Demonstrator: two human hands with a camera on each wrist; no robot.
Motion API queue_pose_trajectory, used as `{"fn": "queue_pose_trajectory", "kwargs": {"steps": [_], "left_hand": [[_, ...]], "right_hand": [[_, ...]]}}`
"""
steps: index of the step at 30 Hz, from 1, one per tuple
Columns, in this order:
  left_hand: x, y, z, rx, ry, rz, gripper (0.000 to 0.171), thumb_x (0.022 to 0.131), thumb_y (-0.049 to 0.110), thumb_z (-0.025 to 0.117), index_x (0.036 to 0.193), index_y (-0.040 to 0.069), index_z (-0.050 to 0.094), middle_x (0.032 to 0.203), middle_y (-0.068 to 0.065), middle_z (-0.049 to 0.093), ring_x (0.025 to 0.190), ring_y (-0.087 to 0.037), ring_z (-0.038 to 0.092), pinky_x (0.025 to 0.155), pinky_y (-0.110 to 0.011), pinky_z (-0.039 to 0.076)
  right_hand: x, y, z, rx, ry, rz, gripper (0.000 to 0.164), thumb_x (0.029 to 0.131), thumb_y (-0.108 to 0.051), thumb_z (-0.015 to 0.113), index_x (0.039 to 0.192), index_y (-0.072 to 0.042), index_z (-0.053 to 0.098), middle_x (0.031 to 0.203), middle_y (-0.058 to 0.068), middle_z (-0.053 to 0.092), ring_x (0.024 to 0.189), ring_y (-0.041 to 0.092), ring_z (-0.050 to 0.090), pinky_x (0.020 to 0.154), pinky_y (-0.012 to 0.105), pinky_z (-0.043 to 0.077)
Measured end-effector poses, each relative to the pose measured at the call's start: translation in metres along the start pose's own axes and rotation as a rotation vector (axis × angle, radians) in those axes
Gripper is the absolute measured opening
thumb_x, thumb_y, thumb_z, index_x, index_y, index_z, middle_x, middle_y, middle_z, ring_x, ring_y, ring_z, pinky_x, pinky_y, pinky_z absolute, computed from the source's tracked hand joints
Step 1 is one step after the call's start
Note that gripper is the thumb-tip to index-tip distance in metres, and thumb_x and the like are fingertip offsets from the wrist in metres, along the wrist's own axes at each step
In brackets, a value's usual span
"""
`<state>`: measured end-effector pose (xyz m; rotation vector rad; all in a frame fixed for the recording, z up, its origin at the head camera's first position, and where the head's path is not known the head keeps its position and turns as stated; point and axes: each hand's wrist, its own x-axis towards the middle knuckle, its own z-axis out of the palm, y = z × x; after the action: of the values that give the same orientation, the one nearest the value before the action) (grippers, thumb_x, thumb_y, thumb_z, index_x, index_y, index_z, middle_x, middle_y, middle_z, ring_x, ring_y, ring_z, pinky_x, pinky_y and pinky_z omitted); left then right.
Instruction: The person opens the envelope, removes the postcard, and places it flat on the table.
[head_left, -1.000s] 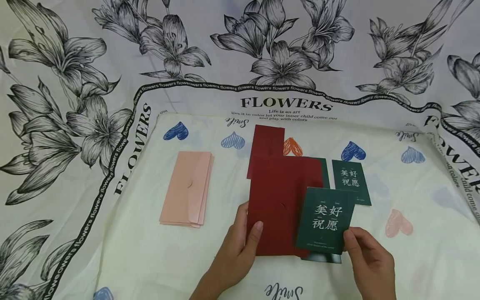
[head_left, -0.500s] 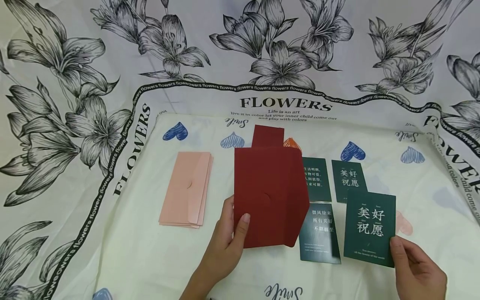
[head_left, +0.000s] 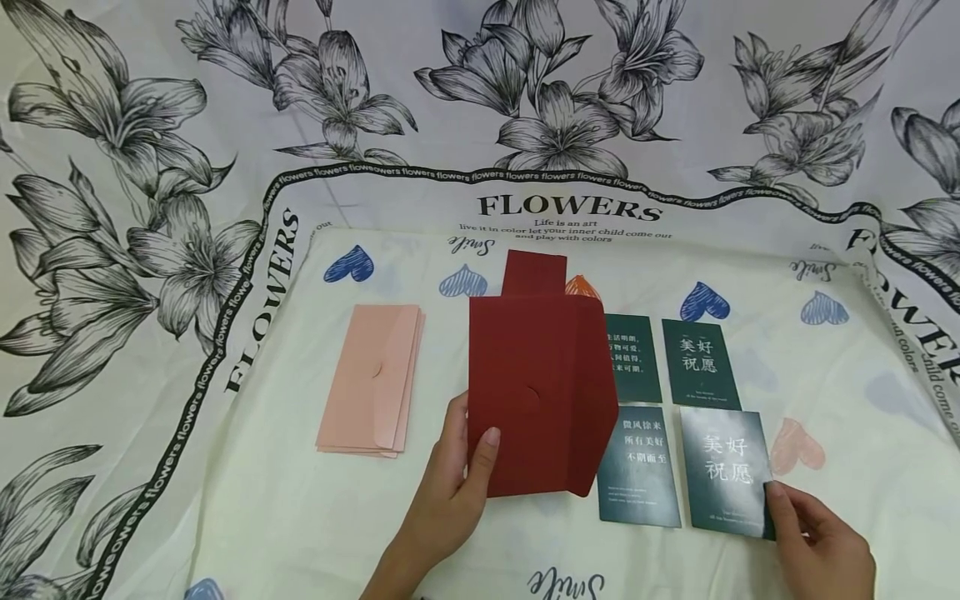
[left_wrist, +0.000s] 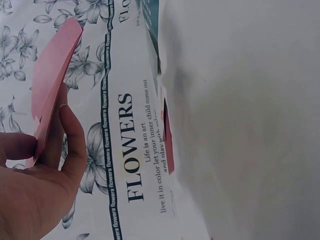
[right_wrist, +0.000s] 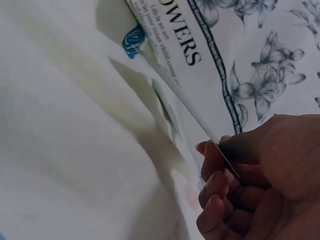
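Observation:
My left hand [head_left: 453, 492] grips a red envelope [head_left: 525, 392] by its lower left edge, thumb on the front, its side flap standing open toward the right. In the left wrist view the same envelope [left_wrist: 55, 75] is tilted up between thumb and fingers. My right hand [head_left: 821, 533] pinches the lower right corner of a green greeting card [head_left: 723, 492] with white characters. That card appears edge-on in the right wrist view, between thumb and curled fingers [right_wrist: 215, 185]. Left of it lies another green card [head_left: 640, 479]; two more, an upper left card [head_left: 637, 358] and an upper right card [head_left: 701, 383], lie behind.
A small stack of pink envelopes [head_left: 371, 379] lies to the left. Behind the held envelope, another red piece [head_left: 535, 273] rests on the cloth, partly hidden. The pale tablecloth [head_left: 300, 517] has printed hearts and a flowered border.
The right hand has carried the green card rightward, away from the red envelope, and lowered it beside the others. The left hand has shifted the envelope slightly left and up.

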<state>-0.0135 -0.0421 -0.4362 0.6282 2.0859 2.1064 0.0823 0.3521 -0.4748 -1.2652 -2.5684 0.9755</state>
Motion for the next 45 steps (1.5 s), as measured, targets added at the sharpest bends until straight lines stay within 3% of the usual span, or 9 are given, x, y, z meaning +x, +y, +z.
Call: {"fn": "queue_pose_trajectory", "kwargs": {"steps": [8,20,24,27,30,33,36,40,45], "left_hand": [[-0.001,0.000,0.000,0.001,-0.003,-0.009,0.047,0.115,0.010,0.042,0.158,0.025,0.032,0.143,0.000,0.058,0.133,-0.025,0.058,0.108,-0.036,0.052],[-0.002,-0.002,0.002,-0.029,-0.025,-0.076,0.048,0.115,0.014,0.045,0.159,0.028,0.031,0.145,0.003,0.058,0.135,-0.023,0.057,0.108,-0.037,0.051],[-0.003,-0.002,0.003,-0.038,-0.033,-0.067,0.049,0.115,0.014,0.044,0.159,0.028,0.031,0.145,0.003,0.058,0.135,-0.023,0.057,0.108,-0.037,0.051],[-0.003,-0.003,0.003,-0.036,-0.034,-0.051,0.048,0.115,0.013,0.044,0.159,0.027,0.032,0.145,0.002,0.058,0.134,-0.024,0.057,0.109,-0.036,0.051],[-0.004,-0.003,0.003,-0.028,-0.034,-0.045,0.048,0.114,0.012,0.044,0.159,0.027,0.032,0.146,0.002,0.057,0.135,-0.024,0.056,0.110,-0.035,0.049],[-0.005,0.000,0.003,-0.036,-0.040,-0.066,0.048,0.115,0.013,0.044,0.158,0.028,0.032,0.146,0.003,0.057,0.134,-0.023,0.057,0.110,-0.036,0.050],[-0.007,0.004,0.007,-0.064,-0.065,-0.111,0.046,0.115,0.017,0.045,0.157,0.029,0.033,0.143,0.004,0.059,0.132,-0.023,0.060,0.107,-0.038,0.052],[-0.010,0.007,0.019,-0.118,-0.139,-0.159,0.044,0.116,0.022,0.044,0.157,0.032,0.032,0.140,0.004,0.062,0.126,-0.022,0.065,0.103,-0.039,0.055],[-0.014,0.004,0.033,-0.123,-0.223,-0.156,0.043,0.116,0.023,0.042,0.156,0.032,0.031,0.135,0.004,0.066,0.119,-0.018,0.069,0.101,-0.036,0.056]], "right_hand": [[0.006,0.007,0.006,-0.114,-0.033,-0.050,0.059,0.104,-0.053,0.060,0.122,0.000,0.076,0.075,0.003,0.076,0.057,-0.005,0.053,0.054,0.019,0.041],[0.006,0.003,0.010,-0.168,-0.029,-0.032,0.060,0.104,-0.055,0.057,0.126,-0.002,0.074,0.088,0.013,0.079,0.057,-0.007,0.053,0.056,0.020,0.040],[0.005,-0.003,0.008,-0.210,-0.034,0.019,0.062,0.106,-0.054,0.053,0.130,0.000,0.070,0.103,0.022,0.076,0.072,0.018,0.069,0.059,0.027,0.042],[0.004,-0.008,0.006,-0.240,-0.041,0.045,0.064,0.107,-0.052,0.049,0.133,0.004,0.066,0.114,0.028,0.071,0.090,0.038,0.068,0.060,0.032,0.044],[0.001,-0.012,0.003,-0.239,-0.037,0.022,0.064,0.107,-0.053,0.050,0.133,0.004,0.066,0.114,0.027,0.071,0.085,0.030,0.067,0.060,0.030,0.045],[-0.009,-0.021,0.003,-0.164,-0.018,-0.057,0.058,0.106,-0.053,0.057,0.130,-0.002,0.071,0.104,0.019,0.076,0.072,0.009,0.064,0.056,0.019,0.045],[-0.025,-0.036,0.006,-0.019,-0.040,-0.168,0.044,0.105,-0.049,0.063,0.125,-0.012,0.076,0.100,0.007,0.079,0.067,-0.005,0.059,0.057,0.011,0.046],[-0.045,-0.055,0.010,0.176,-0.223,-0.292,0.034,0.109,-0.039,0.060,0.130,-0.016,0.074,0.107,0.000,0.078,0.084,0.007,0.069,0.069,0.016,0.055],[-0.058,-0.060,0.019,0.424,-0.516,-0.407,0.032,0.114,-0.017,0.049,0.141,-0.005,0.063,0.106,0.000,0.075,0.084,0.021,0.068,0.067,0.030,0.055]]}}
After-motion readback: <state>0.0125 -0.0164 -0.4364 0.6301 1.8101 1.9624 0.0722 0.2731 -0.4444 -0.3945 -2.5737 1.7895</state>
